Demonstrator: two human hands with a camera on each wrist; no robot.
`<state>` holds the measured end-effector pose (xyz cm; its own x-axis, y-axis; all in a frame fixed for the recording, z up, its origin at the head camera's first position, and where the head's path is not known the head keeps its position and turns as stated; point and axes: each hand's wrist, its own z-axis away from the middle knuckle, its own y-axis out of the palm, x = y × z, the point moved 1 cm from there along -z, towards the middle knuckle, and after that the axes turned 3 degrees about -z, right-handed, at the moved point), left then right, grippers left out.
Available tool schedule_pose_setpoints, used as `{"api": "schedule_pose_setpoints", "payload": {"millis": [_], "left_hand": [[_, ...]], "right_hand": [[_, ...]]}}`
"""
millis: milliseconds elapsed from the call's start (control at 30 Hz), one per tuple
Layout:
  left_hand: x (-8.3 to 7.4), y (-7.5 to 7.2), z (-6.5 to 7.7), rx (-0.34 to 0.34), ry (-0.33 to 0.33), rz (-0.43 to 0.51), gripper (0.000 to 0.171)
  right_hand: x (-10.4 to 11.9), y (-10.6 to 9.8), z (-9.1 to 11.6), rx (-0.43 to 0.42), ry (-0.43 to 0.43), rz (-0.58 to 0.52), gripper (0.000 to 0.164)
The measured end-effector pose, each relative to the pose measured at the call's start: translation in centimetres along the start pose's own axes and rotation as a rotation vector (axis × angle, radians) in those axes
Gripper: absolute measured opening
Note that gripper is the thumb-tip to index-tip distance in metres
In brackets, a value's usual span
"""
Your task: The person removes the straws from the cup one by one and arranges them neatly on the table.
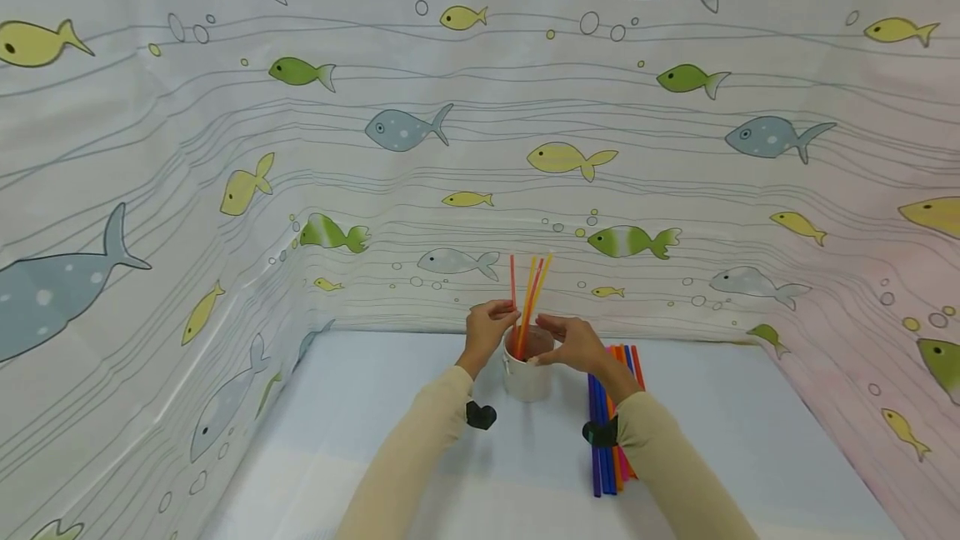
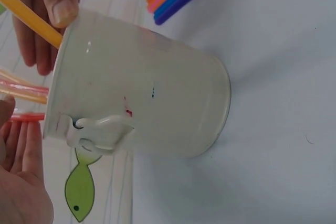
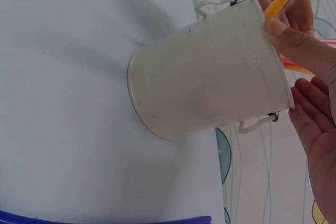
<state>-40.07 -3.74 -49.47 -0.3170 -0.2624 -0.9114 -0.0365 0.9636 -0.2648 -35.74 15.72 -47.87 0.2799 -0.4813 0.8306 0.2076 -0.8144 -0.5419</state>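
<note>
Left hand [image 1: 491, 332] pinches a red straw [image 1: 513, 277], right hand [image 1: 576, 344] rests loosely on the pail [image 1: 529, 382]; apparently placing, next wants a clean release.

Room before bucket [image 1: 528, 382] — obstacle (straws [image 1: 609, 468]) right

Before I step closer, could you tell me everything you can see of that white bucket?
The white bucket stands upright on the pale table, open at the top. It looks like painted metal, with smooth walls that narrow slightly toward the base and white loop handles near the rim on opposite sides. Tiny red and blue marks spot its wall. Several red and orange-yellow straws stand in it, some leaning, rising well above the rim. The right hand touches its rim.
</note>
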Motion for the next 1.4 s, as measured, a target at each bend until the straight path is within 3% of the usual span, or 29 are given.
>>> {"api": "schedule_pose_setpoints", "payload": {"millis": [433, 700, 1033, 1400], "left_hand": [[-0.5, -0.4, 0.3, -0.05, -0.039, -0.031, 0.024], [-1.2, -0.9, 0.2, -0.059, -0.024, -0.022, 0.024], [-3.1, -1.6, -0.5, -0.029, 0.027, 0.067, 0.026], [-7.1, -2.8, -1.9, -0.01, 0.117, 0.101, 0.029]], "right_hand": [[0.5, 0.4, 0.1, -0.014, 0.01, -0.014, 0.087], [0.3, 0.6, -0.2, -0.003, -0.005, -0.001, 0.087], [0.0, 0.1, -0.2, 0.006, 0.004, -0.009, 0.087], [0.0, -0.1, 0.3, 0.002, 0.001, -0.017, 0.082]]}}
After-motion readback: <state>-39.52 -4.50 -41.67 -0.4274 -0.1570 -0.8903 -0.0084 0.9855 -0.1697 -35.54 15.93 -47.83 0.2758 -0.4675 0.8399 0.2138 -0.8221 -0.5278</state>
